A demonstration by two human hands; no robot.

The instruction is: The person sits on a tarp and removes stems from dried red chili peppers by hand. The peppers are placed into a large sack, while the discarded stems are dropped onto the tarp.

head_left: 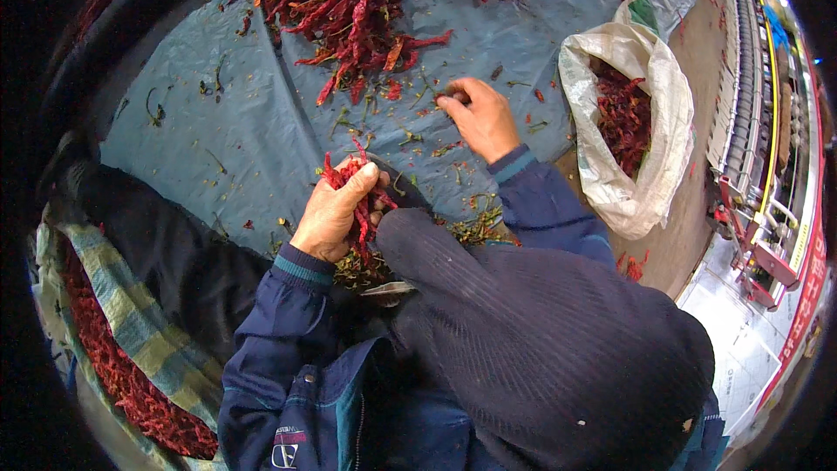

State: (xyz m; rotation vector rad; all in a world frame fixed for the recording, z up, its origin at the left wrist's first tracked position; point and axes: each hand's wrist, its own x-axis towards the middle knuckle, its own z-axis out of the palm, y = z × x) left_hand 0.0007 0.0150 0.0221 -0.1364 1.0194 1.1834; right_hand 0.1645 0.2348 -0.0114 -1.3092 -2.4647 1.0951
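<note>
A small bunch of wrinkled dried red chillies (362, 225) is gripped in my left hand (336, 209), thumb on top, tips poking out above and below the fingers. To its right and farther off, my right hand (484, 122) hovers over or rests on the blue-grey sheet (261, 113). Its fingers are curled together; what they hold, if anything, is too small to tell. Just beyond both hands lies a heap of dried red chillies (353, 13), its near edge spilling toward me. Green stems and bits are scattered between heap and hands.
At the right stands an open white woven sack (658, 192) with dark red chillies inside. A checked sack (144, 318) full of red chillies or pieces lies at the lower left. Machinery (767, 122) lines the right edge. My dark-clad knee (558, 323) fills the near middle.
</note>
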